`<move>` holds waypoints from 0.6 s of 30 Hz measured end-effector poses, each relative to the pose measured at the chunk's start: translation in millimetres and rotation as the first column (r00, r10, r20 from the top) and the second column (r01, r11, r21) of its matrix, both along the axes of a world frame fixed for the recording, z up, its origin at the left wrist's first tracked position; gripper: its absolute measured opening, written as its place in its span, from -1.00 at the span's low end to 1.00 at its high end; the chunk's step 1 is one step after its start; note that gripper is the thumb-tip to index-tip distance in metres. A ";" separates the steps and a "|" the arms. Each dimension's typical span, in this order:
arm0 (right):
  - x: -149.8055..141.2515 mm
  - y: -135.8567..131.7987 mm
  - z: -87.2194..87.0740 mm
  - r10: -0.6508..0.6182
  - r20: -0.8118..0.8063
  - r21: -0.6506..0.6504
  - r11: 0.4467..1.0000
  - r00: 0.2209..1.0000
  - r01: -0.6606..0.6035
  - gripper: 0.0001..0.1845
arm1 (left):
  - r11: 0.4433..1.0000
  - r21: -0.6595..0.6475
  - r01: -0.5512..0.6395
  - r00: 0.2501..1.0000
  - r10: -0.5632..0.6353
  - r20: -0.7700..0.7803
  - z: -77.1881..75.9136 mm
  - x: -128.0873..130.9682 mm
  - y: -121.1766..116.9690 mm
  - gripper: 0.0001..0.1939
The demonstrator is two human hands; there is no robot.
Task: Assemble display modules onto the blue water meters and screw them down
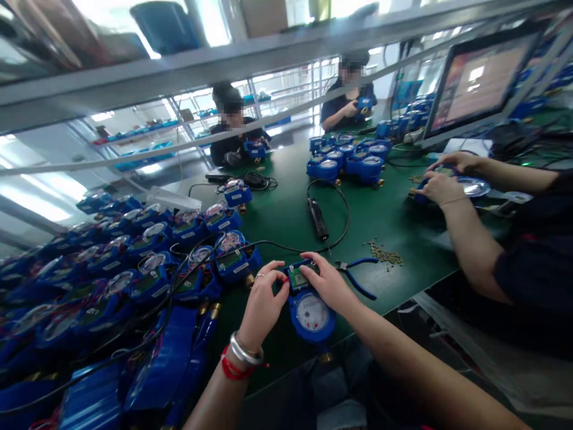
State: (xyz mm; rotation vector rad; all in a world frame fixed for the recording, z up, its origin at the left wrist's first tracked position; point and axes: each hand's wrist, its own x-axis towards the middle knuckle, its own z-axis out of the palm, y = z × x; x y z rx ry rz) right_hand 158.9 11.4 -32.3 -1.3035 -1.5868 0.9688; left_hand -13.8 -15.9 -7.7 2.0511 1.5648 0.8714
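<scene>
Right hand [329,280] is clamping the blue meter [312,313] at the desk's [277,221] near edge, left hand [266,295] is working at its left side, grip unclear; green board [298,279] is apparently sitting in place but uncovered, screws [388,257] lying loose to the right, so looking part-done.

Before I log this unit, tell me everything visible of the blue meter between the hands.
The blue meter has a plastic-looking housing, a pale round dial with red marks, facing up, and beyond it an exposed green circuit board. A brassy fitting shows at the near end. It sits by the table edge; the left hand touches the board end's left side, the right hand its right.
</scene>
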 end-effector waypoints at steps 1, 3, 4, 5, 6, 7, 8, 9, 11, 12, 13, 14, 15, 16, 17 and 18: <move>0.6 0.1 0.3 -0.006 -0.010 0.005 1.000 1.000 0.006 -0.64 | 0.999 0.028 0.019 1.000 -0.019 -0.014 0.8 -0.3 0.8 -0.89; 1.4 -0.4 -0.2 -0.018 -0.030 0.013 1.000 0.999 0.019 -0.66 | 0.995 0.070 0.072 0.996 -0.068 -0.050 2.5 -2.7 2.3 -0.88; 1.5 -0.8 -0.9 -0.023 -0.041 0.016 1.000 0.999 0.024 -0.66 | 0.991 0.086 0.104 0.993 -0.098 -0.072 3.6 -5.0 2.9 -0.88; 1.5 -1.4 -1.6 -0.027 -0.052 0.018 0.999 0.998 0.028 -0.66 | 0.985 0.095 0.141 0.986 -0.132 -0.098 5.0 -7.8 3.1 -0.88; 1.3 -1.9 -2.1 -0.030 -0.063 0.021 0.999 0.998 0.031 -0.67 | 0.978 0.092 0.185 0.977 -0.173 -0.126 6.7 -10.8 3.0 -0.88; 1.1 -2.4 -2.6 -0.032 -0.073 0.023 0.999 0.997 0.034 -0.67 | 0.971 0.079 0.226 0.965 -0.212 -0.151 8.7 -13.9 2.7 -0.87; 0.8 -2.8 -2.9 -0.034 -0.082 0.023 0.999 0.996 0.036 -0.67 | 0.963 0.062 0.261 0.953 -0.247 -0.174 10.9 -16.5 2.1 -0.86; 0.6 -3.1 -3.0 -0.035 -0.090 0.023 0.999 0.995 0.037 -0.68 | 0.956 0.042 0.289 0.941 -0.276 -0.195 13.2 -18.5 1.4 -0.85; 0.9 -3.2 -2.9 -0.036 -0.097 0.020 0.999 0.995 0.039 -0.69 | 0.951 0.021 0.308 0.928 -0.296 -0.227 17.1 -19.6 -0.2 -0.83; 1.5 -3.1 -2.9 -0.037 -0.097 0.017 0.999 0.995 0.038 -0.69 | 0.953 0.023 0.302 0.928 -0.288 -0.237 18.4 -18.7 -0.8 -0.83; 2.4 -2.9 -2.9 -0.036 -0.096 0.013 0.999 0.995 0.037 -0.70 | 0.958 0.033 0.286 0.932 -0.269 -0.242 19.2 -16.8 -1.5 -0.84; 3.7 -2.7 -3.0 -0.035 -0.093 0.007 0.999 0.995 0.036 -0.70 | 0.964 0.049 0.259 0.940 -0.241 -0.241 19.4 -14.3 -2.0 -0.86; 5.3 -2.3 -3.2 -0.034 -0.088 -0.001 0.999 0.995 0.034 -0.70 | 0.971 0.067 0.228 0.950 -0.207 -0.232 19.1 -11.3 -2.6 -0.88; 7.0 -1.9 -3.7 -0.033 -0.084 -0.010 0.999 0.996 0.033 -0.70 | 0.977 0.083 0.197 0.960 -0.174 -0.220 18.4 -8.0 -3.1 -0.90; 8.7 -1.5 -4.4 -0.031 -0.080 -0.021 0.999 0.996 0.030 -0.69 | 0.981 0.096 0.170 0.967 -0.147 -0.207 17.4 -4.5 -3.7 -0.91; 10.4 -0.9 -5.3 -0.030 -0.076 -0.032 0.999 0.997 0.027 -0.69 | 0.983 0.103 0.152 0.973 -0.130 -0.193 16.3 -0.9 -4.2 -0.91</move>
